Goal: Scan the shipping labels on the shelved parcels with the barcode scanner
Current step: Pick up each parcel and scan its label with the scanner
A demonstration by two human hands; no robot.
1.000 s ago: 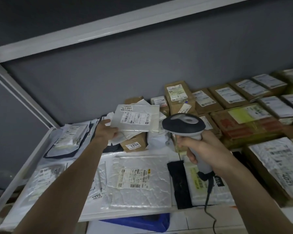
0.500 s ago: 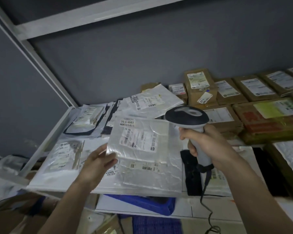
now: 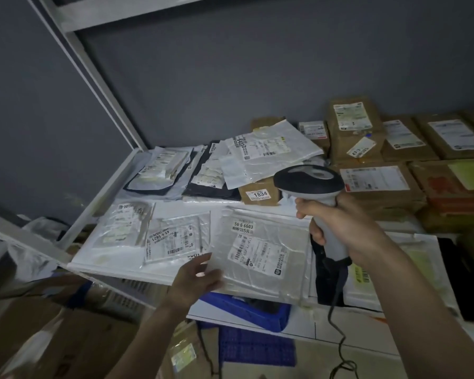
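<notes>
Silvery plastic mailer (image 3: 260, 255) with the 56-6-6603 sticker lies flat at the front edge of the white shelf (image 3: 115, 265), label up. Left hand (image 3: 196, 279) rests on the mailer's near-left corner, fingers loosely spread, not really gripping anything. Right hand (image 3: 345, 228) is just right of the mailer, wrapped tight around the handle of the barcode scanner (image 3: 312, 187), whose dark head sits above the mailer's far-right corner. Behind the mailer there's a small brown box marked 1834 (image 3: 259, 193), and further right of it a bunch of cardboard parcels (image 3: 378, 184).

Head-worn view, downward, near shelf (image 3: 159, 272)
</notes>
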